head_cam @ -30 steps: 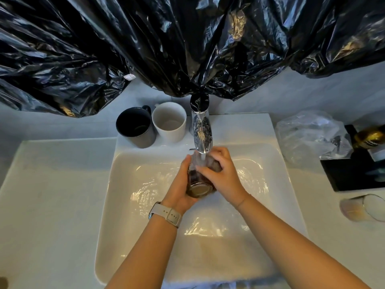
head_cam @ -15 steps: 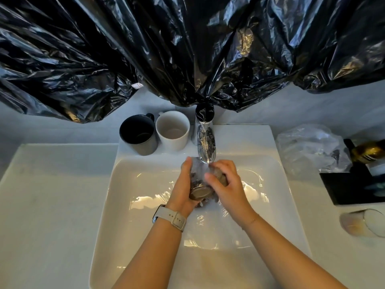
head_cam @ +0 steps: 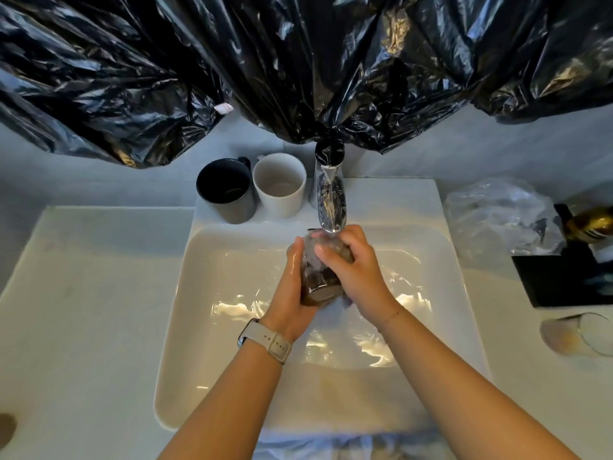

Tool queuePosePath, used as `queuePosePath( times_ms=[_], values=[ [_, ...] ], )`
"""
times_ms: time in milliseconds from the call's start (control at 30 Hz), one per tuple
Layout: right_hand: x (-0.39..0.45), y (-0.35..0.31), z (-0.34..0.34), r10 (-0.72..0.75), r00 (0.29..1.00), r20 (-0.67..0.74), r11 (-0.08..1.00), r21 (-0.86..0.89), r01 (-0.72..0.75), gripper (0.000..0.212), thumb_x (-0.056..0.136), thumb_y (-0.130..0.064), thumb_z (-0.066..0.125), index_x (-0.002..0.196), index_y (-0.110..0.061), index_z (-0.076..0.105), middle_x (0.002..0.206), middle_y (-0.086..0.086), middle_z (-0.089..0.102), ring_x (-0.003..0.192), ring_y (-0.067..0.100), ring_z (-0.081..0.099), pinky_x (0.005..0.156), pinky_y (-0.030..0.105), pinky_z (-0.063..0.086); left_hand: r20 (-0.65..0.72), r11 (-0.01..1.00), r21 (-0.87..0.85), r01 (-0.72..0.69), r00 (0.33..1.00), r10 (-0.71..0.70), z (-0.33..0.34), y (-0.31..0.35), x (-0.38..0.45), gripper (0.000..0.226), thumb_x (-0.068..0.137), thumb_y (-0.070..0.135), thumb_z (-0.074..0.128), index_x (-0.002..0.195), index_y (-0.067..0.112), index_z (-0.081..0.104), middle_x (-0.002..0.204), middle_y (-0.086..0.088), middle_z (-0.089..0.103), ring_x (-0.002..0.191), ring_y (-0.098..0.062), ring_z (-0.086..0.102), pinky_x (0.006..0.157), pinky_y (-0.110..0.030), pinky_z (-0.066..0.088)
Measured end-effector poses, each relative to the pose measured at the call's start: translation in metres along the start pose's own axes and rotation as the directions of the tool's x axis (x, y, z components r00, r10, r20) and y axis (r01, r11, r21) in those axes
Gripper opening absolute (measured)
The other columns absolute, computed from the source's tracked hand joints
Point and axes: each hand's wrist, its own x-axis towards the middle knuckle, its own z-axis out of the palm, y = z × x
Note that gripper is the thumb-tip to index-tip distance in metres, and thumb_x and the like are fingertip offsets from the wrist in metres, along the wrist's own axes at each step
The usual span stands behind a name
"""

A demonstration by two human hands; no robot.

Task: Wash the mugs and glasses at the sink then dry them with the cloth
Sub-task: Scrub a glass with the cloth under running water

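A clear glass (head_cam: 318,280) is tilted under the chrome tap (head_cam: 330,200) over the white sink (head_cam: 212,293), its base toward me. My left hand (head_cam: 292,287) grips its left side, and my right hand (head_cam: 356,270) wraps over its top and right side. Water sheens in the basin. A dark mug (head_cam: 226,190) and a white mug (head_cam: 279,184) stand upright on the sink's back ledge, left of the tap. Another glass (head_cam: 578,333) lies on its side on the counter at the right.
Black plastic sheeting (head_cam: 298,61) hangs over the wall behind the tap. A crumpled clear bag (head_cam: 497,217), a black tray (head_cam: 564,277) and a gold-topped bottle (head_cam: 590,224) sit on the right counter. White counter (head_cam: 83,293) lies left of the sink.
Both hands stay on the glass under the tap. My right hand has shifted up over the glass's top, and the view has tilted slightly.
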Motion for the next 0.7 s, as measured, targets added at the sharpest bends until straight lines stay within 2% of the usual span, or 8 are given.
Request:
queuePosePath(
  times_ms=[67, 100, 200, 333, 433, 500, 567, 700],
  values=[
    [0.009, -0.003, -0.001, 0.187, 0.979, -0.075, 0.949, 0.27, -0.16, 0.024, 0.09, -0.015, 0.066, 0.111, -0.002, 0.063, 0.114, 0.018, 0.063, 0.108, 0.032, 0.064, 0.094, 0.041, 0.054, 0.019, 0.998, 0.04, -0.041, 0.999, 0.04, 0.004, 0.0, -0.007, 0.059, 0.094, 0.064, 0.049, 0.133, 0.022, 0.061, 0.135, -0.014, 0.061, 0.124, -0.029, 0.06, 0.101, -0.047, 0.05],
    [0.009, -0.002, 0.0, 0.245, 0.967, -0.072, 0.9, 0.387, -0.2, 0.026, 0.092, -0.017, 0.064, 0.114, -0.003, 0.063, 0.114, 0.019, 0.067, 0.107, 0.033, 0.066, 0.094, 0.043, 0.054, 0.014, 0.995, 0.075, -0.061, 0.998, 0.06, 0.004, 0.0, -0.008, 0.06, 0.09, 0.064, 0.056, 0.133, 0.023, 0.061, 0.134, -0.013, 0.062, 0.123, -0.029, 0.06, 0.101, -0.047, 0.049],
    [0.002, 0.005, 0.001, 0.3, 0.952, -0.061, 0.824, 0.519, -0.226, 0.036, 0.089, -0.025, 0.065, 0.118, -0.005, 0.063, 0.112, 0.017, 0.07, 0.106, 0.03, 0.068, 0.091, 0.04, 0.055, 0.006, 0.965, 0.232, -0.122, 0.992, 0.123, 0.002, 0.004, -0.009, 0.054, 0.087, 0.062, 0.062, 0.124, 0.023, 0.067, 0.123, -0.014, 0.068, 0.11, -0.029, 0.067, 0.092, -0.046, 0.052],
    [-0.007, 0.009, -0.004, 0.354, 0.932, -0.079, 0.753, 0.615, -0.234, 0.036, 0.093, -0.021, 0.06, 0.123, -0.001, 0.06, 0.117, 0.021, 0.067, 0.106, 0.031, 0.066, 0.086, 0.036, 0.057, -0.086, 0.92, 0.389, -0.04, 0.993, 0.08, 0.001, 0.008, -0.011, 0.058, 0.087, 0.058, 0.061, 0.119, 0.01, 0.069, 0.111, -0.016, 0.073, 0.104, -0.031, 0.07, 0.093, -0.047, 0.055],
    [-0.012, 0.011, -0.01, 0.302, 0.941, -0.153, 0.839, 0.511, -0.186, 0.024, 0.093, -0.02, 0.063, 0.116, -0.012, 0.066, 0.117, 0.015, 0.068, 0.105, 0.024, 0.067, 0.086, 0.033, 0.058, -0.081, 0.939, 0.343, 0.013, 0.997, 0.016, 0.001, 0.014, -0.01, 0.046, 0.091, 0.05, 0.061, 0.113, 0.012, 0.072, 0.109, -0.014, 0.074, 0.102, -0.03, 0.072, 0.081, -0.042, 0.06],
    [-0.014, 0.01, -0.008, 0.152, 0.955, -0.253, 0.97, 0.223, -0.095, 0.02, 0.091, -0.022, 0.067, 0.111, -0.021, 0.069, 0.118, 0.006, 0.062, 0.107, 0.016, 0.064, 0.088, 0.024, 0.055, -0.028, 0.966, 0.24, 0.092, 0.996, -0.087, 0.008, 0.014, -0.008, 0.031, 0.094, 0.043, 0.06, 0.108, 0.02, 0.076, 0.109, -0.012, 0.074, 0.097, -0.028, 0.073, 0.073, -0.041, 0.06],
    [-0.012, 0.007, -0.005, 0.016, 0.958, -0.288, 0.999, 0.033, -0.007, 0.023, 0.089, -0.022, 0.07, 0.112, -0.021, 0.069, 0.116, 0.002, 0.054, 0.107, 0.009, 0.06, 0.087, 0.015, 0.051, -0.015, 0.974, 0.143, 0.174, 0.985, -0.174, 0.02, 0.011, -0.007, 0.03, 0.093, 0.044, 0.063, 0.103, 0.019, 0.078, 0.107, -0.012, 0.075, 0.093, -0.025, 0.074, 0.071, -0.037, 0.059],
    [-0.015, 0.005, -0.016, 0.002, 0.976, -0.216, 0.997, 0.077, 0.015, 0.024, 0.089, -0.018, 0.069, 0.113, -0.015, 0.069, 0.116, 0.004, 0.054, 0.108, 0.013, 0.06, 0.084, 0.017, 0.052, -0.088, 0.975, -0.014, 0.221, 0.971, -0.221, 0.027, 0.011, 0.003, 0.051, 0.088, 0.059, 0.06, 0.094, 0.013, 0.081, 0.107, -0.015, 0.074, 0.093, -0.028, 0.074, 0.077, -0.041, 0.061]
  ],
)
